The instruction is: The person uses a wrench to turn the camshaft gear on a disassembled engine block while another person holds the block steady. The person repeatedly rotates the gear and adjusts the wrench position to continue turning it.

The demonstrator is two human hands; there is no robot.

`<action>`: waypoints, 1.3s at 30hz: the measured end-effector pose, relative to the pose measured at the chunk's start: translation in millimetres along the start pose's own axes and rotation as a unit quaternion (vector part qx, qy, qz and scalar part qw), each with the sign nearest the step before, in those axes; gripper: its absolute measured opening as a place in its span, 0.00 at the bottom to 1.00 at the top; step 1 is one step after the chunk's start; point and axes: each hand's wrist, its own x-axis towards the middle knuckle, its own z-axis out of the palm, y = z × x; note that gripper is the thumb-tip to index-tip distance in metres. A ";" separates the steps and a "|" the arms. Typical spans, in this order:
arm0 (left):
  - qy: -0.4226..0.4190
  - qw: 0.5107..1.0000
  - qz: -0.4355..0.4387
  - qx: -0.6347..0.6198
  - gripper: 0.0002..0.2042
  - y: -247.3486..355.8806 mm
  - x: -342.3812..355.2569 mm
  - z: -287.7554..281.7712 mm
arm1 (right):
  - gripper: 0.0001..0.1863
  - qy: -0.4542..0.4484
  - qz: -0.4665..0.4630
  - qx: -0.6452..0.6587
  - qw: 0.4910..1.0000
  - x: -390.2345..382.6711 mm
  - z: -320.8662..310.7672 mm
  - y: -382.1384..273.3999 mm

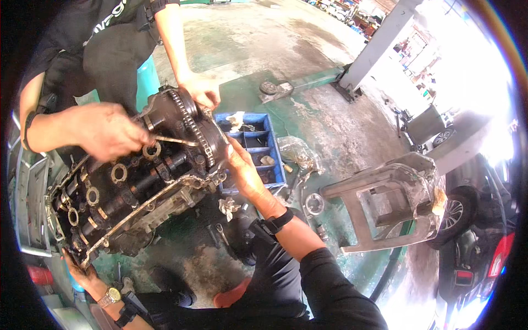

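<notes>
A dark, oily engine cylinder head (pixel 132 190) with exposed camshafts lies tilted between me and a co-worker. Its timing chain (pixel 190 124) loops round the sprockets at the upper right end. My left hand (pixel 81 272), with a gold watch on the wrist, grips the lower left corner. At the chain end, my right hand (pixel 245 170) holds the side, its fingers partly hidden behind the edge. A co-worker's blurred hand (pixel 110 132) holds a thin metal tool (pixel 175 141) against the chain area. Their other hand (pixel 202 91) rests at the far end beside the sprockets.
A blue divided tray (pixel 280 165) with small parts stands right of the engine. A wrench (pixel 223 234), a metal ring (pixel 314 204) and plastic wrapping (pixel 300 151) lie on the floor. Farther right are a large grey frame-like part (pixel 379 203), a lift post (pixel 379 47) and a dark car (pixel 478 220).
</notes>
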 end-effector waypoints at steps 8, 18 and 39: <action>0.041 0.998 0.028 0.035 0.22 0.3 -12.1 10.0 | 0.38 -0.002 0.006 -0.018 1.000 -2.5 -0.5 -1.9; 0.014 0.999 0.036 0.009 0.22 0.3 -14.9 10.8 | 0.40 -0.001 0.002 -0.007 1.000 -2.4 -2.4 0.9; -0.003 0.999 0.012 -0.033 0.22 -2.1 -1.2 2.5 | 0.38 -0.006 -0.004 -0.018 1.000 -1.7 -1.3 -0.9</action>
